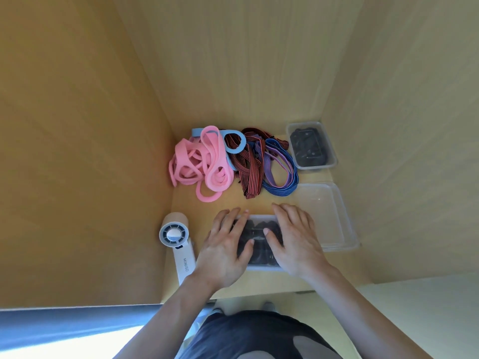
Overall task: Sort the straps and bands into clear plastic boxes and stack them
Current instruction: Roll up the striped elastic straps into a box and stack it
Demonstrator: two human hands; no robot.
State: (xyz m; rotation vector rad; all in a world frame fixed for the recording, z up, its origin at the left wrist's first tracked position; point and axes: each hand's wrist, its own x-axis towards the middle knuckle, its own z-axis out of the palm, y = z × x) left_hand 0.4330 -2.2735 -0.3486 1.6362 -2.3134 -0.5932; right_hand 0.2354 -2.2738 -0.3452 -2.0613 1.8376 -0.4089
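Both palms flat on near clear box (259,267) of black straps (259,229): left hand (225,247) & right hand (295,239), fingers (283,215) straight, gripping nothing, prob. pressing the lid shut. Box sits at desk (233,200) front; pink bands (199,164) & striped straps (248,167) wait behind, unsorted.

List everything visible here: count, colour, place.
pink bands: several, pink, rear left
blue bands: about two, pale blue, rear centre-left
red-black straps: several, striped, rear centre
blue-purple straps: several, striped, right of those
far box: one, clear, black contents, rear right
empty box: at least one, clear, right
near box: one, clear, black contents, under hands
fan: one, white, front left
desk: one, light wood
left hand: one, flat on near box
right hand: one, flat on near box
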